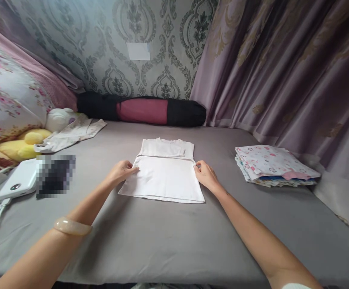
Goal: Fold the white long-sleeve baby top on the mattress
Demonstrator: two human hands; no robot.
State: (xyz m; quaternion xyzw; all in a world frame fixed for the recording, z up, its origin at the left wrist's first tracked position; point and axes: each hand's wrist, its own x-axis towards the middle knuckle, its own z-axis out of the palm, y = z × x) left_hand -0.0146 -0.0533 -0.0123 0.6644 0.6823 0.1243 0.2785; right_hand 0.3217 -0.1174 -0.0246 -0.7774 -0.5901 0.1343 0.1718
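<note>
A white long-sleeved shirt (165,176) lies flat on the grey bed sheet (162,241), its neckline pointing away from me. Its sleeves are folded inward across the chest. At the shirt's left edge, my left hand (123,170) pinches the fabric between thumb and fingers. My right hand (205,173) grips the opposite edge at about the same height. The hem, nearest me, rests on the sheet. A pale bangle circles my left forearm.
Folded printed clothes (273,160) are stacked at the right. On the left lie a white power bank (22,178), cables, a blurred dark object (56,176), a crumpled printed garment (72,134) and plush toys. A black and red roll (142,110) lies along the wall.
</note>
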